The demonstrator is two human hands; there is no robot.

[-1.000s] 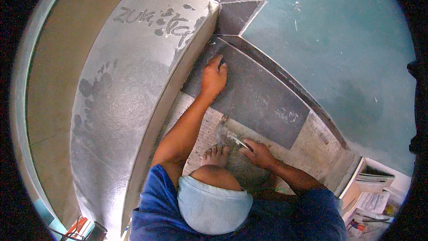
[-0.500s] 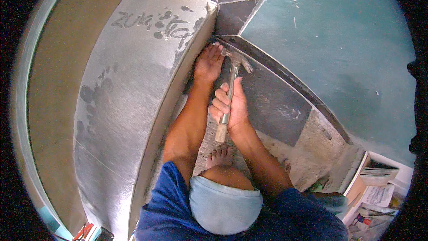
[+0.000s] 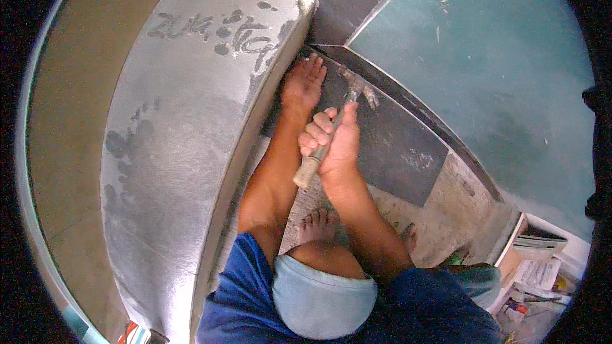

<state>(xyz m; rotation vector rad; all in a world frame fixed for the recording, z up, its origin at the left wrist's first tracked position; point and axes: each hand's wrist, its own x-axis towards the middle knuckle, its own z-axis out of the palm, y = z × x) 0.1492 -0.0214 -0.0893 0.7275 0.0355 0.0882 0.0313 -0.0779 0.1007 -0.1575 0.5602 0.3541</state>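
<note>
My right hand (image 3: 338, 140) is wrapped round the shaft of a claw hammer (image 3: 352, 91). The hammer slants, with its head toward the far right and its worn butt (image 3: 306, 172) toward me. Its head hangs over a dark grey floor tile (image 3: 398, 146), apart from my left hand; whether it touches the tile I cannot tell. My left hand (image 3: 302, 89) rests with outstretched fingers at the tile's far left corner, close against the raised step. I see nothing held in it.
A raised step topped with a grey slab (image 3: 172, 114) runs along my left. A dark skirting strip (image 3: 414, 105) edges the teal wall (image 3: 472, 64). Bare rough concrete (image 3: 456, 194) lies right of the tile. A box of tools and papers (image 3: 535, 274) stands at the lower right.
The hammer has tilted, its head swinging right and its butt left. My left hand remains in the corner, fingers outstretched. The view has shifted slightly.
</note>
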